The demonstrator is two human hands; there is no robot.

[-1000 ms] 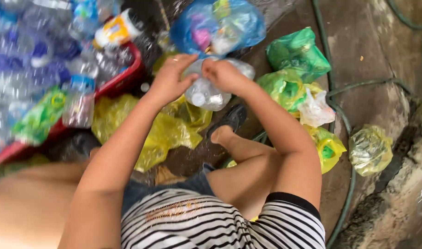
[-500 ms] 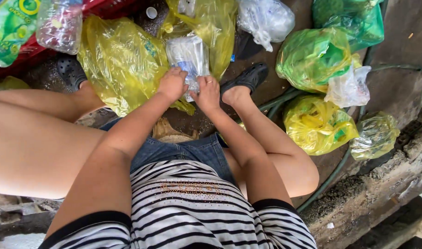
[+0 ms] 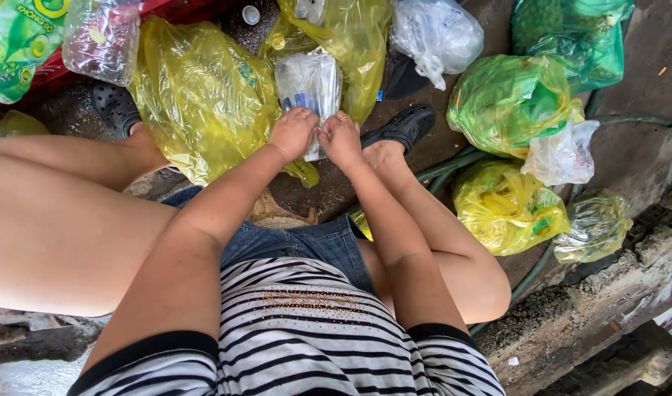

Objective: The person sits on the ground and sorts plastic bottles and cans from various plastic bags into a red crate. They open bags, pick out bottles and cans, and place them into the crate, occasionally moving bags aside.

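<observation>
Clear bag: a small clear plastic bag (image 3: pixel 308 84) with crushed bottles inside stands on the ground between the person's feet, leaning on the big yellow bag (image 3: pixel 204 99) to its left.
Hands: the left hand (image 3: pixel 293 133) and the right hand (image 3: pixel 340 139) are close together, both pinched on the near edge of the clear bag; the fingertips almost touch each other.
Risk of tearing: the film looks thin and is pulled tight, so I think a hard pull from both hands can split it and let the bottles out.
Risk of slipping: the ground (image 3: pixel 329 194) looks wet and gritty, so the plastic may be slippery and can escape from the fingers.
Risk of tipping: the bag only leans, so it can fall against the yellow bag or roll toward the black sandal (image 3: pixel 403 126) on the right foot.
Neighbours: a white bag (image 3: pixel 436 33) lies behind, and green bags (image 3: pixel 508 99) and a second yellow bag (image 3: pixel 506 209) lie at the right, well apart from the hands.
Hose: a dark hose (image 3: pixel 453 165) runs just beside the right foot; the foot can catch on it if the person shifts.
</observation>
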